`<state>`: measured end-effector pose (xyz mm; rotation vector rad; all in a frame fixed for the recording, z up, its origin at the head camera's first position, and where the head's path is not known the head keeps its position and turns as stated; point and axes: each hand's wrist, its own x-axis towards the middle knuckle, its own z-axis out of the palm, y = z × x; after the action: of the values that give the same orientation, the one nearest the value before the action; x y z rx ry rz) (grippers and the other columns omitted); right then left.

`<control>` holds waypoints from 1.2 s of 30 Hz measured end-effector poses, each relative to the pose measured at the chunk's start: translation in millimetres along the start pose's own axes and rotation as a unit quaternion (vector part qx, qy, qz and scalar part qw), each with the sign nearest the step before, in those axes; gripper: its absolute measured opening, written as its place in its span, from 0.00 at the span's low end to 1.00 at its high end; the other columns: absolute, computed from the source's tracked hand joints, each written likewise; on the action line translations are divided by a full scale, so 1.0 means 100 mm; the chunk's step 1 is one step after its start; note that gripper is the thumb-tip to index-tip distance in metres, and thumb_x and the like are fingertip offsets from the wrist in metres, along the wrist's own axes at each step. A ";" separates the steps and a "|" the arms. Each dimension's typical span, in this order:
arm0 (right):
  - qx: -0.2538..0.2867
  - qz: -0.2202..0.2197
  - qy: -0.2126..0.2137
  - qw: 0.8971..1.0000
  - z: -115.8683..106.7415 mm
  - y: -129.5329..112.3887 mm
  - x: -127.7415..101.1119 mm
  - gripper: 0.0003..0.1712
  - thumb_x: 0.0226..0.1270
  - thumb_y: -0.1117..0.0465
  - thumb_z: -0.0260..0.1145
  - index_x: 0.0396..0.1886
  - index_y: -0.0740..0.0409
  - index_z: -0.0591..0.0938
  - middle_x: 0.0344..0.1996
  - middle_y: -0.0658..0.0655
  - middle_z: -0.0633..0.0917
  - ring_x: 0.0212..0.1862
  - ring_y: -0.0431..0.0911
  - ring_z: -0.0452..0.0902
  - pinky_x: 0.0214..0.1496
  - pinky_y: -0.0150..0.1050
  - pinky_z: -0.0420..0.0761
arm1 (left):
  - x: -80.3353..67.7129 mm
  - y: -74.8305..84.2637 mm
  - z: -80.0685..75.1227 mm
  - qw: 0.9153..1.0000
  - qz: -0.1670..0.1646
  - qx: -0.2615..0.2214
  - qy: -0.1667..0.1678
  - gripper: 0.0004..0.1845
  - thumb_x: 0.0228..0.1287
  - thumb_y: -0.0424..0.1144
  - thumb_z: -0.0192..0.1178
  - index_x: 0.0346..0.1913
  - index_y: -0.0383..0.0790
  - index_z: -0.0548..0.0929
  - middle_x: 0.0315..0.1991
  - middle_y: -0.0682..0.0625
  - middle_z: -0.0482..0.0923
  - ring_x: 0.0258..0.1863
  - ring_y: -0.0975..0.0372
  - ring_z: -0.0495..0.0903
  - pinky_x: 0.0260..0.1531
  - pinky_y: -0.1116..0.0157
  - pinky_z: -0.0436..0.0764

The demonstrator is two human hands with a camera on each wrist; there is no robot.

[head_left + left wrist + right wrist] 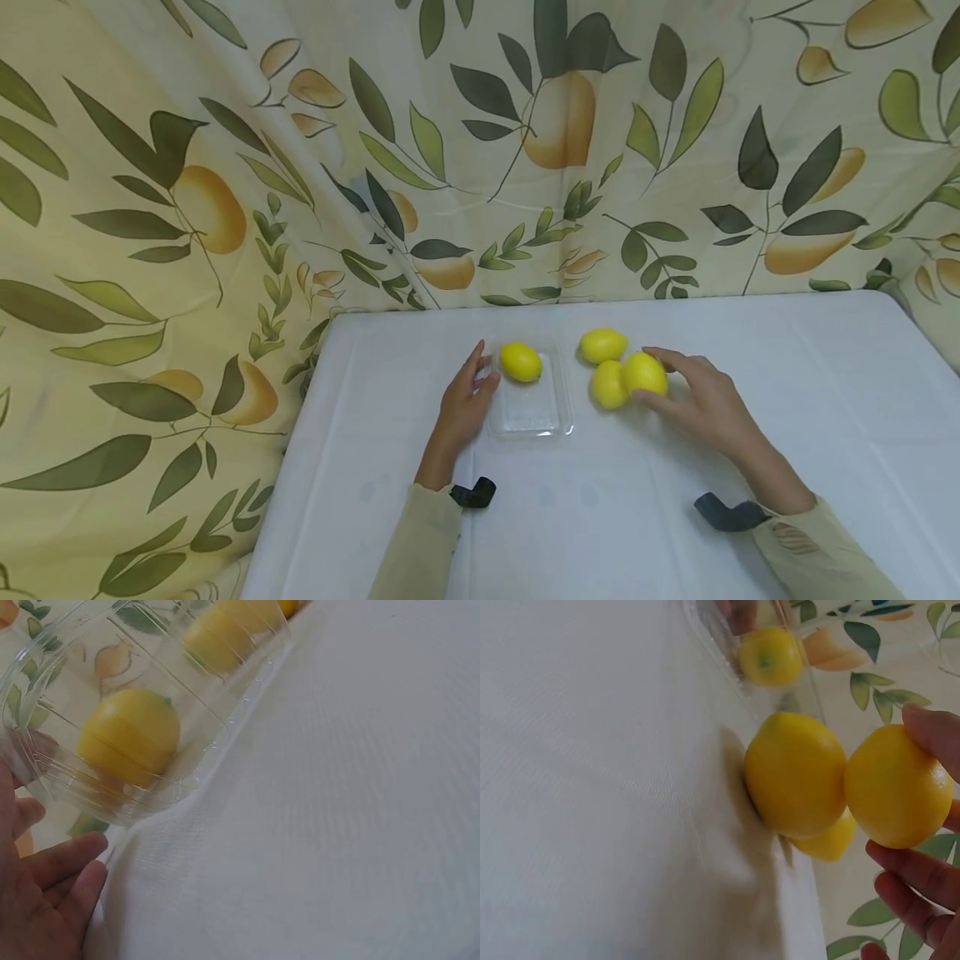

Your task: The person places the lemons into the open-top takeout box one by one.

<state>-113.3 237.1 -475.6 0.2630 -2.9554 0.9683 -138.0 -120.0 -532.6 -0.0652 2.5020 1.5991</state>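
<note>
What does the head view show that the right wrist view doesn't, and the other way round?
Only the head view: the left sleeve, the right sleeve and dark attachments at the wrists. Only the right wrist view: the green spot on the lemon in the clear container. Both: that container, the right hand gripping a second lemon, and two more lemons nearby.
</note>
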 end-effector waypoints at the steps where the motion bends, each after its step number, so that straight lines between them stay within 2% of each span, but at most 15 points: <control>1: 0.004 -0.004 0.002 1.000 0.01 -0.02 0.01 0.43 0.62 0.36 0.73 0.71 0.52 0.75 0.60 0.61 0.83 0.57 0.60 0.75 0.50 0.59 0.74 | 0.00 0.00 0.00 1.000 0.003 0.000 0.000 0.34 0.75 0.63 0.51 0.79 0.75 0.53 0.75 0.59 0.67 0.70 0.56 0.74 0.71 0.51 0.73; 6: 0.017 -0.016 0.006 1.000 0.08 -0.10 0.07 0.42 0.62 0.37 0.73 0.71 0.52 0.76 0.60 0.59 0.84 0.57 0.59 0.75 0.50 0.57 0.73 | -0.01 -0.03 0.00 1.000 0.016 0.000 -0.001 0.35 0.75 0.61 0.52 0.80 0.72 0.53 0.75 0.59 0.67 0.77 0.62 0.64 0.76 0.57 0.65; 12: 0.026 -0.029 0.015 0.999 0.13 -0.15 0.11 0.41 0.61 0.39 0.74 0.70 0.50 0.76 0.59 0.57 0.85 0.56 0.56 0.76 0.48 0.51 0.73 | 0.00 -0.03 0.03 1.000 0.020 0.016 0.006 0.35 0.75 0.63 0.52 0.79 0.74 0.53 0.75 0.61 0.68 0.80 0.58 0.58 0.78 0.46 0.58; 18: 0.029 -0.022 0.004 0.999 0.15 -0.19 0.12 0.42 0.61 0.37 0.74 0.71 0.51 0.76 0.59 0.57 0.84 0.56 0.57 0.77 0.47 0.49 0.75 | -0.01 -0.03 0.06 0.999 0.021 0.035 0.008 0.35 0.75 0.62 0.52 0.80 0.74 0.52 0.75 0.62 0.68 0.83 0.53 0.47 0.80 0.43 0.47; 26: 0.039 -0.019 -0.002 0.999 0.20 -0.28 0.18 0.43 0.62 0.37 0.73 0.72 0.51 0.74 0.61 0.60 0.83 0.58 0.59 0.76 0.51 0.54 0.75 | -0.01 -0.03 0.05 0.999 0.029 0.034 0.011 0.36 0.75 0.62 0.51 0.81 0.69 0.53 0.75 0.61 0.67 0.80 0.58 0.58 0.77 0.44 0.60; 36: 0.058 -0.048 0.012 0.997 0.38 -0.50 0.40 0.42 0.62 0.37 0.73 0.72 0.46 0.75 0.62 0.56 0.83 0.56 0.55 0.74 0.56 0.54 0.69 | 0.01 -0.04 0.05 0.998 0.060 0.021 0.009 0.37 0.76 0.59 0.53 0.82 0.63 0.53 0.76 0.62 0.66 0.80 0.59 0.58 0.78 0.44 0.57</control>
<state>-142.8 169.1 -473.8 0.3899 -2.8387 1.1230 -138.0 -117.1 -538.5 0.0792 2.5976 1.5945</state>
